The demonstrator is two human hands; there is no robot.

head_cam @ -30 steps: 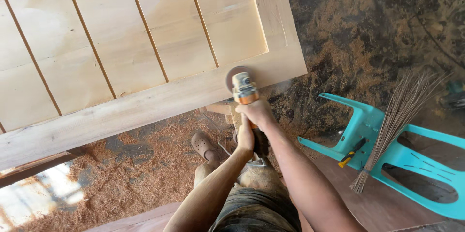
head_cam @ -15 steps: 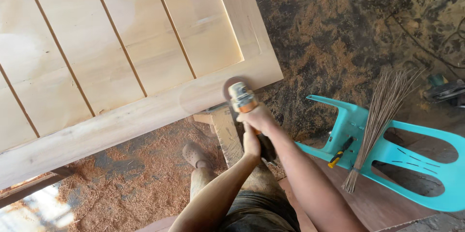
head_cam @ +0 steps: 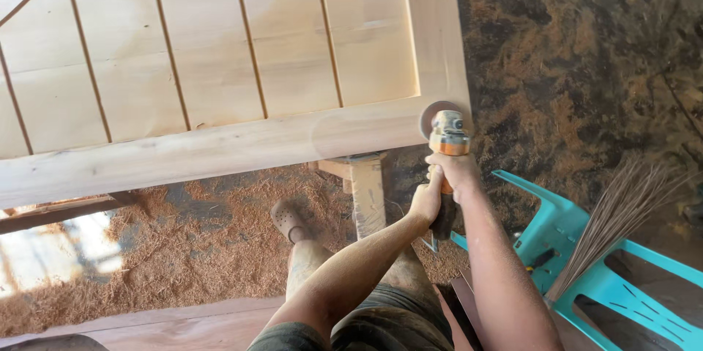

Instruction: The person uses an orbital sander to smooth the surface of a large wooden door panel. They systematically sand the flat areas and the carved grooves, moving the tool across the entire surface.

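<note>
Two hands grip one grinder (head_cam: 447, 147), a small tool with an orange and grey body and a round disc at its front. The right hand (head_cam: 460, 173) wraps its fingers tight around the body just behind the head, and the left hand (head_cam: 427, 201) closes around the dark rear handle below it. The disc sits at the lower right corner of a large pale wooden door (head_cam: 220, 80), touching or just beside its bottom rail; which one cannot be told.

The door lies flat, with thin dark grooves running across its boards and a plain frame along the bottom and right edges. A wooden trestle (head_cam: 366, 186) holds it up beneath the rail.

Right of the corner lies open ground (head_cam: 578, 65), dark and strewn with sawdust. Near the right arm lies a tipped turquoise plastic chair (head_cam: 586, 278), and a bundle broom (head_cam: 622, 212) rests across it. Below the rail, sawdust (head_cam: 168, 248) covers the floor around the person's shoe (head_cam: 289, 220).
</note>
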